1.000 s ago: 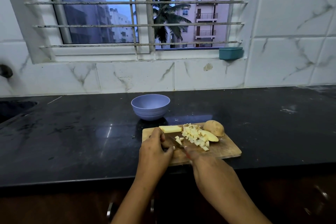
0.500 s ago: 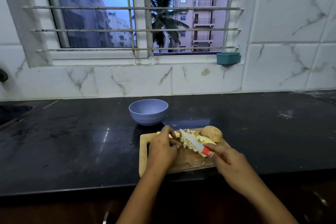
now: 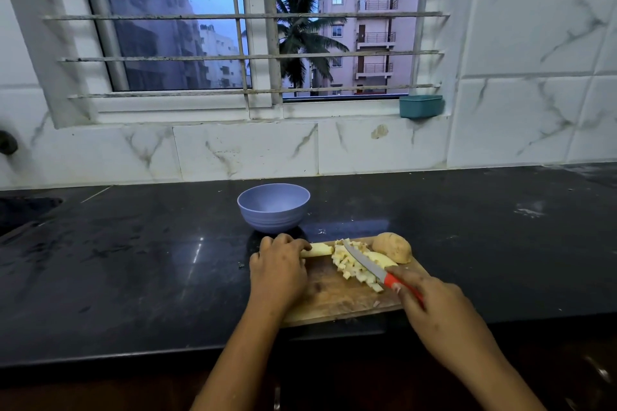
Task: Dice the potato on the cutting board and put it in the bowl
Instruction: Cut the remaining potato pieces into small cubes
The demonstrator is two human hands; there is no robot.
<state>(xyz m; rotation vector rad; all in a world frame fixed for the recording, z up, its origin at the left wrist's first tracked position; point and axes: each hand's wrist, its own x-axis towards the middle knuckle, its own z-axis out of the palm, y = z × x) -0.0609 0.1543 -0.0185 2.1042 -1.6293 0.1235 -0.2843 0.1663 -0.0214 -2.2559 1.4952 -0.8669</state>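
Observation:
A wooden cutting board (image 3: pixel 330 297) lies on the black counter. On it sit a pile of diced potato (image 3: pixel 350 265), a pale potato slice (image 3: pixel 380 257) and an unpeeled potato half (image 3: pixel 392 247) at the far right corner. My left hand (image 3: pixel 278 269) pins a potato strip (image 3: pixel 319 249) at the board's far left. My right hand (image 3: pixel 430 307) grips a red-handled knife (image 3: pixel 367 264), its blade slanting over the dice. A lilac bowl (image 3: pixel 273 210), seemingly with nothing in it, stands just behind the board.
The black counter (image 3: pixel 133 260) runs left and right of the board. A marble-tiled wall and a barred window rise behind it. A teal container (image 3: pixel 420 106) sits on the window sill. A dark sink edge (image 3: pixel 23 207) shows at far left.
My left hand moved from the board's front to the far left strip and now holds it. My right hand drew back to the right, the knife blade now lying over the diced pile.

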